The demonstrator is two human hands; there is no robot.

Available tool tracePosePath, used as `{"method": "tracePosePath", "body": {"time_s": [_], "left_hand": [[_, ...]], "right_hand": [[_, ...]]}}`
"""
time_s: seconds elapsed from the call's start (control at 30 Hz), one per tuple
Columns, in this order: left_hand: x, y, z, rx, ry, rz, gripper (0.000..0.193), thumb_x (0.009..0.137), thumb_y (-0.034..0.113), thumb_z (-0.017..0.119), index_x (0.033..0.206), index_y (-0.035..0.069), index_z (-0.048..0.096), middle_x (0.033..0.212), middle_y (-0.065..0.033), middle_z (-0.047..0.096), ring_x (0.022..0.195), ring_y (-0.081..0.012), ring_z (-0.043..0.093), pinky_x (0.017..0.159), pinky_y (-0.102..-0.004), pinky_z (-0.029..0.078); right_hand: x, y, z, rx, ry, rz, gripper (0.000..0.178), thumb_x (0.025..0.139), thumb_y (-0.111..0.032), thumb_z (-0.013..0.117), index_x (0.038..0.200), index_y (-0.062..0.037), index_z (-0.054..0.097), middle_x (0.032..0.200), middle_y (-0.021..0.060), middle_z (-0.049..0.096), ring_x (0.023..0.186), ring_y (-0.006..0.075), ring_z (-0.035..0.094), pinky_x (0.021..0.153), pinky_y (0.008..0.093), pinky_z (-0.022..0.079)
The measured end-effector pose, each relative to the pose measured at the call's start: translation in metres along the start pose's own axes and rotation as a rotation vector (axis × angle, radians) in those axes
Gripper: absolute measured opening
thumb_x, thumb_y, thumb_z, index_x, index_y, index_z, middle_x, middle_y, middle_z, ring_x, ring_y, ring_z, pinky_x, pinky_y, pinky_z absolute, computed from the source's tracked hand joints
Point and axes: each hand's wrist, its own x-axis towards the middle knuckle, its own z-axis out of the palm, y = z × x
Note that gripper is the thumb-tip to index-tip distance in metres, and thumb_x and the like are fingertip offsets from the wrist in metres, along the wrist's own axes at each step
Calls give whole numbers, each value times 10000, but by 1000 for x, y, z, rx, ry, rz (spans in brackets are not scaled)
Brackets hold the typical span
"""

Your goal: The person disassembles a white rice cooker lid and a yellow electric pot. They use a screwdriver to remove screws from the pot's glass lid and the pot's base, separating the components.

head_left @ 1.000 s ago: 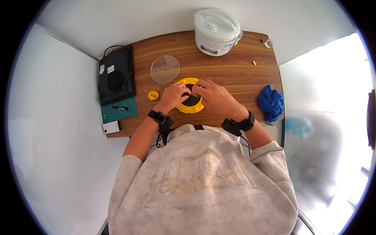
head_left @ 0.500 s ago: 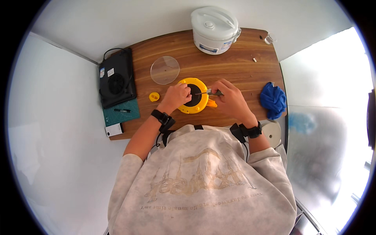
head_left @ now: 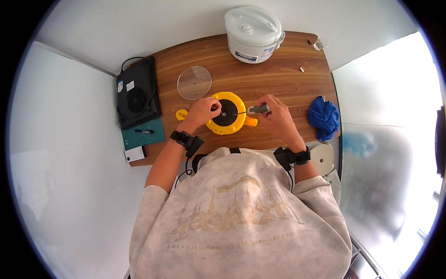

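Observation:
A round yellow-rimmed device (head_left: 241, 122) with a black recessed middle lies in front of me, an orange-yellow tab (head_left: 251, 122) jutting from its right side. My right hand (head_left: 278, 118) grips a screwdriver (head_left: 258, 109) by its grey handle. The thin shaft points left over the device's black middle. At the device's left rim, my left hand (head_left: 203, 114) has thumb and fingers pinched together above the black part; whatever they hold is too small to make out. A small pale round hub (head_left: 224, 114) shows at the centre. Left of that hand is a small yellow cap (head_left: 181, 114).
A clear round disc (head_left: 194, 83) lies beyond my left hand. At the back stands a white lidded rice cooker (head_left: 253, 39). A black appliance (head_left: 136, 93) and a green cutting mat (head_left: 155, 128) with a pen are on the left; a blue cloth (head_left: 324, 118) is on the right.
My left hand has drawn back a little to the left from the device's middle, uncovering the hub. The screwdriver has shifted slightly right in my right hand, showing more of its handle.

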Motion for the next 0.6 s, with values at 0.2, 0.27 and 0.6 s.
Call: {"method": "tracePosePath", "body": {"time_s": [0.2,0.27,0.6], "left_hand": [[0,0,1,-50,36,28,158,829,151,701,909,16,699,884,-139,692,795,-283,673,727,-358,537],[1,8,-2,35,14,58,154,832,157,695,909,24,701,893,-134,690,811,-285,672,735,-364,537],[-4,23,13,170,-46,102,139,807,138,667,867,53,575,880,-109,645,849,-311,634,720,-405,521]], "right_hand": [[-1,3,-2,28,53,72,245,810,-11,669,1029,-16,558,988,141,661,806,293,680,700,333,566],[-1,5,-3,19,54,86,247,812,-14,670,1032,-12,559,985,146,659,802,293,682,702,335,569],[-1,7,-2,28,58,122,250,811,-25,677,1027,-6,554,966,163,664,809,303,685,726,344,569]]}}
